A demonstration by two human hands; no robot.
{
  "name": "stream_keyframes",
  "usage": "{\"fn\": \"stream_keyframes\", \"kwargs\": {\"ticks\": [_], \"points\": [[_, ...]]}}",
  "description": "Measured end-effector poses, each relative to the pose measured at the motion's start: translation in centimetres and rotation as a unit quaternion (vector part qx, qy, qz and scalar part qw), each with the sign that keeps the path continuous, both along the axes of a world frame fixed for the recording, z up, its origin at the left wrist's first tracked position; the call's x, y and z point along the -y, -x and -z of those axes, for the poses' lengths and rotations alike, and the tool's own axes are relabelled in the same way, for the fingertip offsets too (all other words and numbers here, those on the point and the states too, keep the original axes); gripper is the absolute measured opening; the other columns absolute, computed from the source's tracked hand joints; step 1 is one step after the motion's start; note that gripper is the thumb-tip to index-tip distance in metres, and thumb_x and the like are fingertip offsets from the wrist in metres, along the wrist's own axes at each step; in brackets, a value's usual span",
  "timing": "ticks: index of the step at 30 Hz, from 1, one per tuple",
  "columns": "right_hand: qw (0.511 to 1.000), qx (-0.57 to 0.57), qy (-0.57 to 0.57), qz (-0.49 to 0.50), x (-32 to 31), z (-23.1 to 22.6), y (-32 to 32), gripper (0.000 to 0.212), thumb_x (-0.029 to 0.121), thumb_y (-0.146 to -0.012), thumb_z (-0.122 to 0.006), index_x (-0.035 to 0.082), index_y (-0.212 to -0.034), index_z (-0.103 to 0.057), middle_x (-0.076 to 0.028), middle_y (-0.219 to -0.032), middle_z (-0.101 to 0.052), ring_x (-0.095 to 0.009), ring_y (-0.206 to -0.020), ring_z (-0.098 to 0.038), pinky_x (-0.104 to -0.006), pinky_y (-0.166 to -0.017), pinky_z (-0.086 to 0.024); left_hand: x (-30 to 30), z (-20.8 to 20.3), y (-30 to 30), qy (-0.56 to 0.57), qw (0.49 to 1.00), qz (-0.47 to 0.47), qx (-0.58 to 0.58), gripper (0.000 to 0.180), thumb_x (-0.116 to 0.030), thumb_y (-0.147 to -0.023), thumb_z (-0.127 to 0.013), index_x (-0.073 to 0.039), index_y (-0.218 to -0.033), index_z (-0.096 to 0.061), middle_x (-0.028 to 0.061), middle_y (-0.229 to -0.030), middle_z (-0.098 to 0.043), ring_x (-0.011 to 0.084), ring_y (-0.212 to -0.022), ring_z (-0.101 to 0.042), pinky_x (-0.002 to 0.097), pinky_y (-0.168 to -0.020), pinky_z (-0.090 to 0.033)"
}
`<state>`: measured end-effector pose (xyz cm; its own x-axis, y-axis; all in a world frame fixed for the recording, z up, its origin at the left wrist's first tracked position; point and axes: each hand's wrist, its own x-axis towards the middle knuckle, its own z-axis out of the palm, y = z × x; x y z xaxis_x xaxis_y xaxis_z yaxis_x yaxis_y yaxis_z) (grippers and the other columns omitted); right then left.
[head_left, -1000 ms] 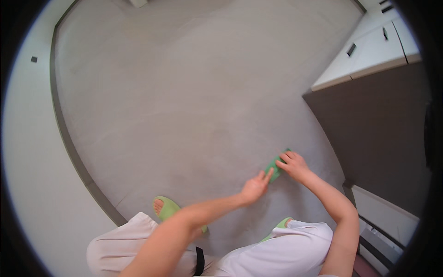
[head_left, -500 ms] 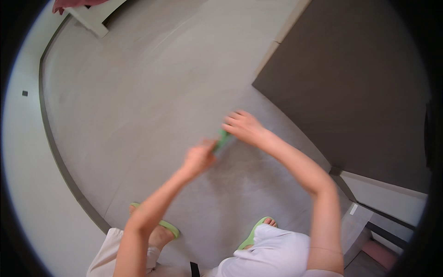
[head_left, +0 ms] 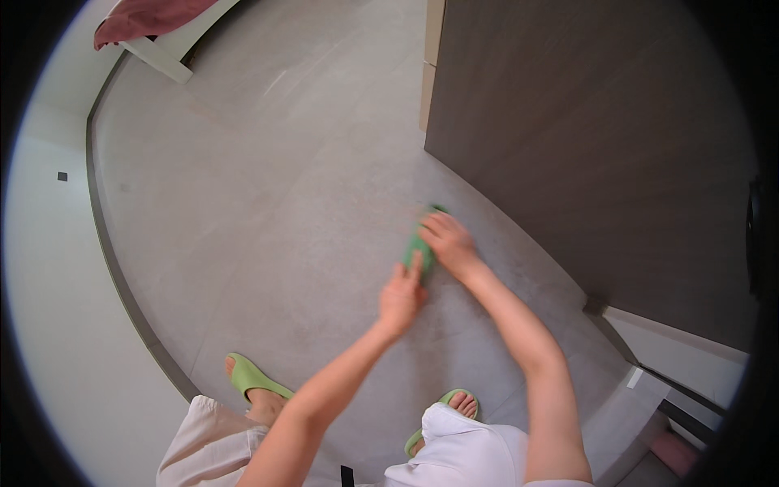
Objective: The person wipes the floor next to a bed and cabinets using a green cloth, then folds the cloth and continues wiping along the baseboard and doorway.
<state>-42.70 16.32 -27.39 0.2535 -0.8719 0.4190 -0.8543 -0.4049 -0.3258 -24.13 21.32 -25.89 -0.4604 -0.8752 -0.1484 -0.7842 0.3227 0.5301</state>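
A green, elongated object [head_left: 418, 247] with a dark far end is between my two hands, above the grey floor. Motion blur and my fingers hide its exact kind. My left hand [head_left: 402, 300] grips its near end, with a finger or two stretched up along it. From the right, my right hand [head_left: 450, 243] closes over its far part, fingers bent across it.
A dark wooden panel [head_left: 592, 154] stands close on the right, with a pale edge strip. Pale wall [head_left: 57, 268] curves along the left. A white furniture leg with pink cloth [head_left: 154, 24] is at the far left. My feet wear green slippers [head_left: 251, 377].
Both hands have moved right with the green object, which shows more of itself now. My left hand has come nearer my right. The view has turned slightly.
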Motion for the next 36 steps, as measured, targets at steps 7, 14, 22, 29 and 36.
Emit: {"fn": "stream_keyframes", "kwargs": {"ticks": [7, 14, 22, 29, 36], "points": [[0.967, -0.097, -0.128, 0.199, -26.9, -4.6, 10.0, 0.026, 0.005, -0.071, -0.06, 0.009, -0.096, -0.065, -0.007, -0.106, -0.064, -0.029, -0.098, -0.059, -0.0443, -0.084, -0.046, -15.0, -1.2, 8.9, -0.158, 0.939, 0.287, -0.103, 0.072, -0.008, -0.08, -0.062, -0.015, -0.148, -0.04, 0.0157, -0.1, -0.053, 0.0334, -0.073, -0.065, 0.0448, -0.06, -0.055], [0.956, -0.127, -0.168, 0.202, -24.0, -10.4, 10.3, 0.017, 0.002, -0.07, -0.063, 0.007, -0.086, -0.063, -0.009, -0.099, -0.063, -0.03, -0.097, -0.06, -0.0444, -0.084, -0.047, -11.1, -4.1, 8.5, -0.125, 0.932, 0.29, -0.18, 0.059, -0.008, -0.078, -0.062, -0.018, -0.136, -0.054, 0.0123, -0.1, -0.058, 0.0312, -0.074, -0.066, 0.0432, -0.061, -0.055], [0.985, -0.15, 0.082, 0.032, 7.9, -4.4, 1.2, 0.005, 0.013, -0.079, -0.059, 0.013, -0.078, -0.064, -0.003, -0.083, -0.061, -0.021, -0.089, -0.06, -0.0341, -0.088, -0.047, 10.5, -2.6, -1.3, 0.105, 0.991, -0.014, -0.084, 0.057, -0.003, -0.078, -0.064, -0.014, -0.134, -0.054, 0.0145, -0.103, -0.058, 0.0345, -0.087, -0.064, 0.0448, -0.071, -0.053], [0.991, -0.081, 0.037, 0.103, 11.7, 0.5, -1.0, 0.008, 0.013, -0.081, -0.058, 0.011, -0.088, -0.063, -0.007, -0.091, -0.063, -0.024, -0.098, -0.06, -0.0361, -0.093, -0.048, 12.3, -0.2, -0.5, 0.039, 0.998, -0.009, -0.043, 0.056, -0.003, -0.087, -0.06, -0.015, -0.142, -0.051, 0.0149, -0.106, -0.053, 0.0331, -0.087, -0.06, 0.042, -0.076, -0.052], [0.98, -0.061, 0.011, 0.188, -3.0, 0.3, 8.5, 0.013, 0.014, -0.082, -0.058, 0.011, -0.095, -0.059, -0.007, -0.113, -0.06, -0.025, -0.115, -0.056, -0.0366, -0.093, -0.051, 2.2, -0.6, 7.7, -0.005, 0.991, 0.105, -0.082, 0.063, -0.001, -0.082, -0.061, -0.014, -0.142, -0.051, 0.0163, -0.099, -0.054, 0.0369, -0.078, -0.061, 0.0458, -0.069, -0.053]]}}
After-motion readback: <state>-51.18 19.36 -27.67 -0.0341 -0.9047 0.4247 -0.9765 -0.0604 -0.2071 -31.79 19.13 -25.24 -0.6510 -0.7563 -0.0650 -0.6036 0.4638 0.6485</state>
